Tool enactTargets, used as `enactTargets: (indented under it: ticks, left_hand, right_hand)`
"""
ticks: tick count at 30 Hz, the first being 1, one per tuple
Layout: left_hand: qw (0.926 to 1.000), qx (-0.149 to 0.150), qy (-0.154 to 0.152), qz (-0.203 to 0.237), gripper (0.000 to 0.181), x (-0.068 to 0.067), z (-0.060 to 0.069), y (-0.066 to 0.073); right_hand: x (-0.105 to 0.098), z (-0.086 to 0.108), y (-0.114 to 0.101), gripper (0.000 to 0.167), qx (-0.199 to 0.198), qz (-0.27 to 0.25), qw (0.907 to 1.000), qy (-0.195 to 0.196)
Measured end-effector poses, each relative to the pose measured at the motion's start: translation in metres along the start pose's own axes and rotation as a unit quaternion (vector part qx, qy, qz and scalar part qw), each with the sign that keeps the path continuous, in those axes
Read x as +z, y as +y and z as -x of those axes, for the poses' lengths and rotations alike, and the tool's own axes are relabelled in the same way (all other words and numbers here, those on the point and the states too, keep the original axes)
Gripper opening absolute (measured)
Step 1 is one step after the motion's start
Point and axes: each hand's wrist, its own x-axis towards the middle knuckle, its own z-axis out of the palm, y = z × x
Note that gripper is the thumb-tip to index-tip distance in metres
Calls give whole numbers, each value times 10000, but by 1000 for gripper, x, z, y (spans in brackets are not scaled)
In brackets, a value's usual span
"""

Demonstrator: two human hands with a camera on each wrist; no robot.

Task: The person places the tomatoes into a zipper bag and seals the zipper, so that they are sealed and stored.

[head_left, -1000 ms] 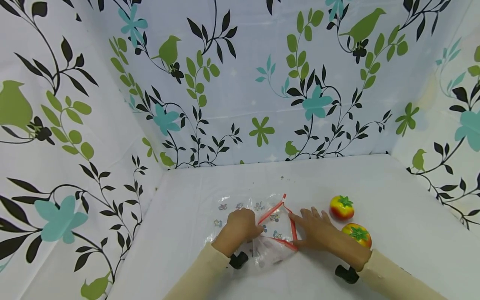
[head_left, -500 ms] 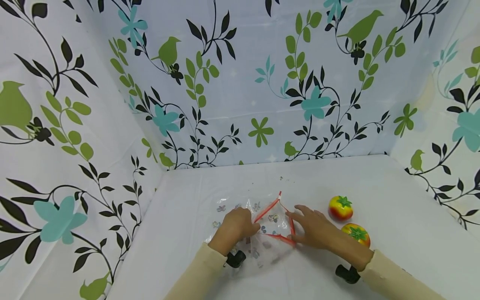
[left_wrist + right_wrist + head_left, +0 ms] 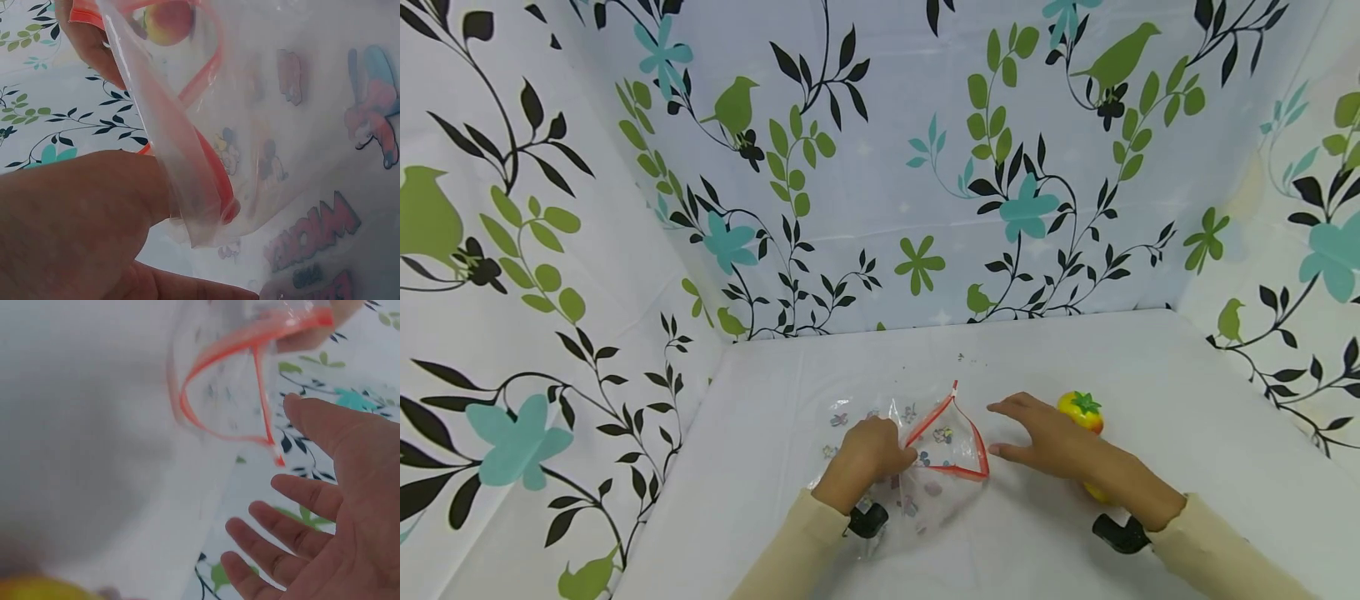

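The clear plastic bag [image 3: 940, 500] is on the table [image 3: 775, 433] in front of me, its red edge [image 3: 983, 458] gaping in a rough triangle toward my right, with one corner pointing away from me. My left hand [image 3: 868, 454] grips the bag at the left end of that opening, thumb by the red edge. My right hand [image 3: 1052, 433] holds nothing; its fingers are spread and its thumb is apart from them, just beside the opening with a narrow gap between. Two red-and-yellow fruits lie on my right: the far fruit [image 3: 1082, 407] is partly covered by my right hand, and the near fruit [image 3: 1097, 493] is mostly hidden under my forearm, only a bit of yellow showing. There's room on the table behind the bag, up to the patterned cloth [image 3: 850, 275], and to the left of my left sleeve [image 3: 797, 542]; a few small specks [image 3: 961, 357] lie toward the back, too tiny to make out. Cloudy plastic hides my left fingertips in the left wrist view, and the printed words there are cut off. In the right wrist view a blurred yellow shape is cut off at the bottom corner.
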Motion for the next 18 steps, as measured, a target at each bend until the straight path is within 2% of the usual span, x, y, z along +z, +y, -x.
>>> enactTargets:
  ticks: [9,18]
  left_hand:
    - [9998,-109,-70,172,35,0,1,-2]
    - [9999,-89,-64,93,35,0,0,-2]
  right_hand:
    - [-41,20,24,74,65,-197,9995,227]
    - [-53,46,50,68,29,-586,9980,245]
